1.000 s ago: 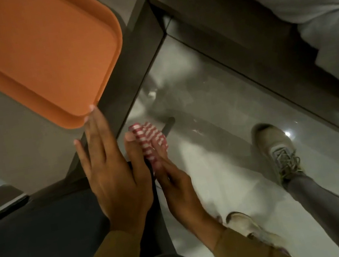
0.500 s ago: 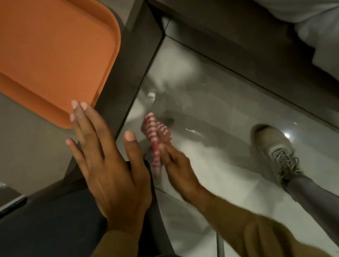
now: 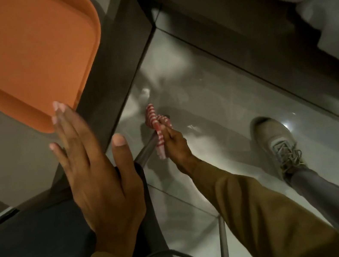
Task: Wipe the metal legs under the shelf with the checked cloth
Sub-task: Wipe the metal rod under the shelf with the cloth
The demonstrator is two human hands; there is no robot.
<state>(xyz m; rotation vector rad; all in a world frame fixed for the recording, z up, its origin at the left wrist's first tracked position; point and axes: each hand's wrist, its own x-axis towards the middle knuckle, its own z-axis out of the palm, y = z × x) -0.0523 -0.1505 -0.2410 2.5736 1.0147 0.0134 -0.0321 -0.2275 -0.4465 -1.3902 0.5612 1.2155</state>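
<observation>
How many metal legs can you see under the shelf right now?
2. One metal leg slants beside the right hand holding the checked cloth; another leg stands near the bottom edge. Others may be hidden under the shelf.

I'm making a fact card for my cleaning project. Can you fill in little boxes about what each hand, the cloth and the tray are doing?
left hand: open and flat, resting on the dark shelf top
right hand: shut on the checked cloth
checked cloth: red and white, pressed against a metal leg
orange tray: lies on the surface above, by the left fingertips
shoe: stands on the shiny floor
</observation>
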